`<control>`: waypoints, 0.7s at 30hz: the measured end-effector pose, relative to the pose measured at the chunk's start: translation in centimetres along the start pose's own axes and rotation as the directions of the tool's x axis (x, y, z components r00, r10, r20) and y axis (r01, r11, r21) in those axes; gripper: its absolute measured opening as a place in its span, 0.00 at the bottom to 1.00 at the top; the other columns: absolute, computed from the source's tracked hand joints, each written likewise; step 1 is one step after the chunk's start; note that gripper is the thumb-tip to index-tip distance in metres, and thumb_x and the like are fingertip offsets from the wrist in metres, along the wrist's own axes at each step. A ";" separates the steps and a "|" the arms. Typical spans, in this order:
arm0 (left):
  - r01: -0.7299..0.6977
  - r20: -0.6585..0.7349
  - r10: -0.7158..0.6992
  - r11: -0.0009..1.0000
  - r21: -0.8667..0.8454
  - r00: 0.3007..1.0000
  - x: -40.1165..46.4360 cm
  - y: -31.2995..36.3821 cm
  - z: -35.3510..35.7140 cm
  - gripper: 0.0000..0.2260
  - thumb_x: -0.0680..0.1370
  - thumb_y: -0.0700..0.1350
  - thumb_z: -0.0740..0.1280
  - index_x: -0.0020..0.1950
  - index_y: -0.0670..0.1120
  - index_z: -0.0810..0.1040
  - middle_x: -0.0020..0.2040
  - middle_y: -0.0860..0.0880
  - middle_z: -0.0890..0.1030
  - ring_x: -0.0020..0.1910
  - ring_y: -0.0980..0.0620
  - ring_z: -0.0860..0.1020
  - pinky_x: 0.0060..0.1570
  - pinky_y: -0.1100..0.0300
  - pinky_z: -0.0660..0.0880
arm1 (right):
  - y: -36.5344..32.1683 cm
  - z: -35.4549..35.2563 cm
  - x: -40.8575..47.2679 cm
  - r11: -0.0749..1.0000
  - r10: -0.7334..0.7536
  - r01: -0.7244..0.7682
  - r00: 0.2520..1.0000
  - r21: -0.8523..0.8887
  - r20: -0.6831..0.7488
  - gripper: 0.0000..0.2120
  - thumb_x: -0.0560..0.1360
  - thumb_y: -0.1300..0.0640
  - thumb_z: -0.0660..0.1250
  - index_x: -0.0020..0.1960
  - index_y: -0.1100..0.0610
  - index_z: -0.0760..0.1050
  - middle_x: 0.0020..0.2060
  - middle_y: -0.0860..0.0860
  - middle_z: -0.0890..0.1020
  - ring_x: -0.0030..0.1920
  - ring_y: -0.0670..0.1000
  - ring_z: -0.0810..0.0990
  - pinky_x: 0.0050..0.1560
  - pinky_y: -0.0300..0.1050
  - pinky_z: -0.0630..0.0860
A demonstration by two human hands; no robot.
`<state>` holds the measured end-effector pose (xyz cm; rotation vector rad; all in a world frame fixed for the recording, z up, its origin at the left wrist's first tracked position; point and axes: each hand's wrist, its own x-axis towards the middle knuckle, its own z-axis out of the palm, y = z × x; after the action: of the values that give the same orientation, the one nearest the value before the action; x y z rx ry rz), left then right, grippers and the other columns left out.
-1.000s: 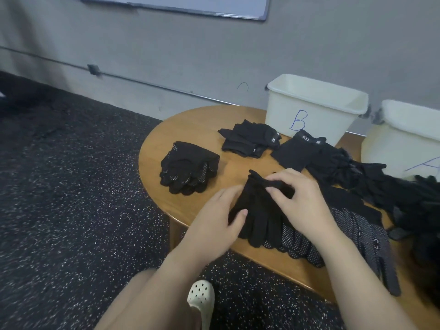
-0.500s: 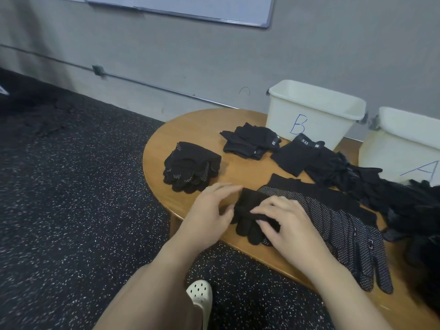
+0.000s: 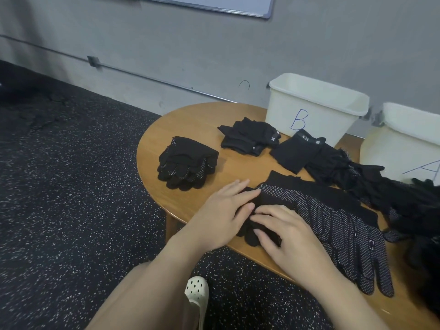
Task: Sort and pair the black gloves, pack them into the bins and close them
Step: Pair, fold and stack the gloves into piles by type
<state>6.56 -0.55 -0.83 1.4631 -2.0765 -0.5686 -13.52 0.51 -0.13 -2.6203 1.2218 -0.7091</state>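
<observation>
A folded pair of black gloves (image 3: 266, 202) lies near the table's front edge, on top of flat dotted black gloves (image 3: 338, 225). My left hand (image 3: 223, 213) rests on its left side with fingers straight. My right hand (image 3: 283, 232) presses down on its near part, fingers spread over the fabric. A folded dotted pair (image 3: 188, 163) sits at the left of the table. Another folded pair (image 3: 250, 136) lies in front of bin B (image 3: 314, 108). Bin A (image 3: 404, 141) stands at the right, lidless like bin B.
A heap of loose black gloves (image 3: 371, 182) stretches along the right side of the round wooden table (image 3: 190, 125). The table stands against a grey wall. Dark speckled floor lies to the left, and my white clog (image 3: 197, 291) shows below the table edge.
The glove pair has been folded over and pushed down flat. Both hands moved from holding it up to pressing on it at the table's front edge.
</observation>
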 end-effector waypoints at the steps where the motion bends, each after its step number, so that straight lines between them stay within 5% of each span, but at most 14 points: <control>1: -0.004 0.033 0.002 0.998 0.062 0.999 0.2 -0.1 0.2 0.21 0.88 0.53 0.53 0.82 0.56 0.63 0.84 0.55 0.56 0.83 0.57 0.49 0.81 0.58 0.46 | -0.1 0.0 -0.1 1.000 -0.002 0.002 1.000 0.008 -0.001 0.13 0.79 0.51 0.67 0.60 0.52 0.84 0.59 0.42 0.80 0.59 0.44 0.77 0.63 0.47 0.76; 6: -0.002 0.102 -0.037 0.933 0.359 0.994 0.4 -0.4 1.4 0.26 0.88 0.56 0.44 0.85 0.52 0.50 0.85 0.53 0.48 0.84 0.53 0.45 0.82 0.51 0.40 | -0.3 0.2 -0.3 0.994 0.082 -0.066 0.979 0.092 -0.188 0.13 0.80 0.49 0.65 0.52 0.54 0.86 0.52 0.42 0.84 0.55 0.43 0.81 0.59 0.48 0.78; 9: 0.010 0.129 -0.060 0.933 0.361 0.990 0.5 -0.4 1.7 0.27 0.87 0.57 0.43 0.86 0.50 0.45 0.85 0.53 0.44 0.84 0.54 0.42 0.81 0.50 0.37 | -0.4 0.0 0.2 0.985 0.166 -0.147 0.947 0.088 -0.276 0.16 0.82 0.50 0.61 0.58 0.57 0.84 0.56 0.46 0.84 0.59 0.46 0.80 0.65 0.50 0.77; 11: 0.011 0.158 -0.066 0.945 0.328 0.985 0.6 -0.6 1.6 0.27 0.87 0.57 0.43 0.85 0.50 0.43 0.85 0.54 0.42 0.83 0.56 0.40 0.81 0.51 0.36 | -0.8 -0.1 0.6 0.977 0.210 -0.213 0.950 0.014 -0.230 0.19 0.84 0.49 0.59 0.67 0.57 0.80 0.65 0.49 0.82 0.67 0.47 0.76 0.74 0.45 0.68; 17: -0.002 0.155 -0.042 0.962 0.274 0.987 0.7 -0.9 1.5 0.27 0.87 0.56 0.44 0.85 0.51 0.44 0.85 0.55 0.43 0.82 0.60 0.40 0.80 0.56 0.35 | -1.2 0.5 2.4 0.950 0.282 -0.286 0.958 -0.129 -0.045 0.20 0.85 0.55 0.58 0.75 0.59 0.73 0.75 0.53 0.73 0.76 0.49 0.69 0.78 0.37 0.49; 21: 0.007 0.111 -0.038 0.962 0.272 0.993 0.6 -0.8 1.8 0.26 0.88 0.54 0.45 0.85 0.50 0.45 0.85 0.55 0.44 0.82 0.61 0.41 0.81 0.56 0.36 | -1.6 0.9 4.0 0.940 0.320 -0.326 0.945 -0.100 -0.063 0.19 0.85 0.58 0.57 0.72 0.59 0.75 0.72 0.53 0.76 0.75 0.49 0.70 0.77 0.36 0.48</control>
<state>5.81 -1.36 -2.64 1.6416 -2.3035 -0.3956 -9.79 -1.52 1.00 -2.4052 1.6974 -0.6592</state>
